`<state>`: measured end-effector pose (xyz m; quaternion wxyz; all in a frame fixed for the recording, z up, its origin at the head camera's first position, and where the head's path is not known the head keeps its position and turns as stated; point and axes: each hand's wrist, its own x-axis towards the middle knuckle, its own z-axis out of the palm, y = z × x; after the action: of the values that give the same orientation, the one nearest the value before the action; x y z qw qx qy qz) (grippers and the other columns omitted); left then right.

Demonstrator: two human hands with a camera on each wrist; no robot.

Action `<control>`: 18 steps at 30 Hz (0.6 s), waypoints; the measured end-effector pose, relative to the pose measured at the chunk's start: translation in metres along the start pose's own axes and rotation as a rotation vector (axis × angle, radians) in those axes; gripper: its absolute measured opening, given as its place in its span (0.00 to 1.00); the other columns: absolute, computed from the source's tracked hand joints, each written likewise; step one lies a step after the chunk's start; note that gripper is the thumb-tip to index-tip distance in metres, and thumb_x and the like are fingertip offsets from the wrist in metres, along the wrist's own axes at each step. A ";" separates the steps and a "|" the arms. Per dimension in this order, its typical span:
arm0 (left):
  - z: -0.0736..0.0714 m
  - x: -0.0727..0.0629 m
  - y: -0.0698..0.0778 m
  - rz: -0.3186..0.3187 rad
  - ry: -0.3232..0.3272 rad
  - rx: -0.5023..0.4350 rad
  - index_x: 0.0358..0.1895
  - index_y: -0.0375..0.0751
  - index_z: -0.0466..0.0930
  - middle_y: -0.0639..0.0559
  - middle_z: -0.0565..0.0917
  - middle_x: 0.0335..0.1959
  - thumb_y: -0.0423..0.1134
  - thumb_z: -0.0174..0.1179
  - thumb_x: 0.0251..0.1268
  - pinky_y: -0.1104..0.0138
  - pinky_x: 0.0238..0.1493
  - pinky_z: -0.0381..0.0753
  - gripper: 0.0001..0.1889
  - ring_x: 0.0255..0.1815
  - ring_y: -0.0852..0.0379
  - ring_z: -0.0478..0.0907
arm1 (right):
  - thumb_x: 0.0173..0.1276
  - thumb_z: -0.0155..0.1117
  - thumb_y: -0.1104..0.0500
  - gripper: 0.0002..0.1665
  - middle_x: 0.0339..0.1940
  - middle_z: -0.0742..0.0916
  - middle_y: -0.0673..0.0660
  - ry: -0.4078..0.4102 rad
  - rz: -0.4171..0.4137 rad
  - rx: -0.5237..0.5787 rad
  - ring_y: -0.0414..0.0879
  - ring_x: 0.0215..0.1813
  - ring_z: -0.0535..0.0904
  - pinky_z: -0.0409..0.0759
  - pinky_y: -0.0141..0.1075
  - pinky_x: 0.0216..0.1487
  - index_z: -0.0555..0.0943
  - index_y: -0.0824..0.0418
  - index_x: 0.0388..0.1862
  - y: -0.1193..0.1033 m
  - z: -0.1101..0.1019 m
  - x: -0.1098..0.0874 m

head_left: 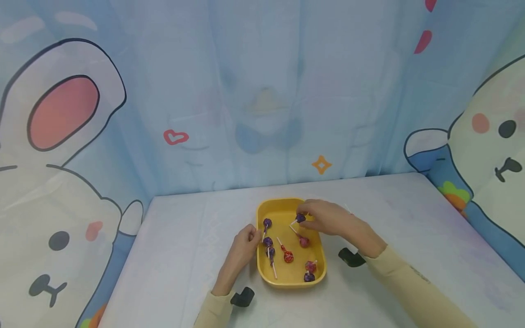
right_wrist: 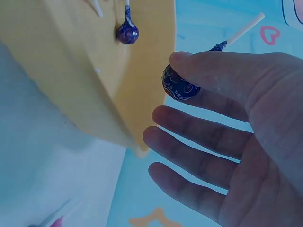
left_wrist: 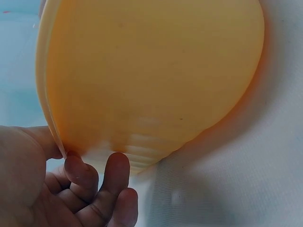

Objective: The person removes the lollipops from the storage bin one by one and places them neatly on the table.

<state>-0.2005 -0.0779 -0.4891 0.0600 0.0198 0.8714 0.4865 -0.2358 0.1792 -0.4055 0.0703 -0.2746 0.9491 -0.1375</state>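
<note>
A yellow tray (head_left: 287,283) stands on the white table with several purple and red wrapped lollipops in it. My left hand (head_left: 241,248) holds the tray's left rim; in the left wrist view the thumb is on one side of the rim (left_wrist: 42,85) and the curled fingers are on the other. Over the tray's far right part, my right hand (head_left: 334,221) pinches a purple lollipop (right_wrist: 179,87) between thumb and index finger, its white stick (right_wrist: 246,28) pointing away. The other fingers of that hand are spread. A red lollipop (head_left: 288,256) lies near the tray's middle.
Beyond the tray's right side, a pinkish lollipop (right_wrist: 57,222) lies partly in view on the table. A printed cloth curtain (head_left: 262,91) hangs behind the table (head_left: 184,255). Black wrist devices (head_left: 243,297) are by both wrists.
</note>
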 end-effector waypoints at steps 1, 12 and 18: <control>0.000 0.000 0.000 0.001 0.000 0.000 0.34 0.44 0.69 0.56 0.68 0.23 0.45 0.51 0.77 0.69 0.24 0.64 0.12 0.25 0.59 0.67 | 0.68 0.69 0.53 0.14 0.42 0.84 0.49 0.002 0.006 0.001 0.42 0.40 0.77 0.79 0.37 0.44 0.83 0.56 0.50 0.001 -0.001 -0.001; 0.000 0.001 -0.001 -0.001 -0.010 -0.010 0.34 0.43 0.70 0.56 0.68 0.23 0.45 0.51 0.77 0.69 0.24 0.65 0.12 0.24 0.59 0.67 | 0.68 0.70 0.55 0.11 0.41 0.85 0.48 0.022 0.026 0.013 0.45 0.46 0.81 0.82 0.43 0.50 0.84 0.53 0.47 0.024 0.003 -0.012; 0.000 0.001 -0.001 -0.011 -0.016 -0.007 0.34 0.44 0.70 0.56 0.68 0.23 0.45 0.51 0.77 0.69 0.24 0.64 0.12 0.24 0.59 0.67 | 0.67 0.70 0.55 0.13 0.43 0.86 0.49 0.039 0.054 0.029 0.49 0.49 0.83 0.83 0.46 0.52 0.83 0.55 0.49 0.034 0.004 -0.018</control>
<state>-0.2013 -0.0777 -0.4898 0.0697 0.0185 0.8693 0.4890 -0.2365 0.2154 -0.4183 0.0597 -0.2452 0.9552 -0.1546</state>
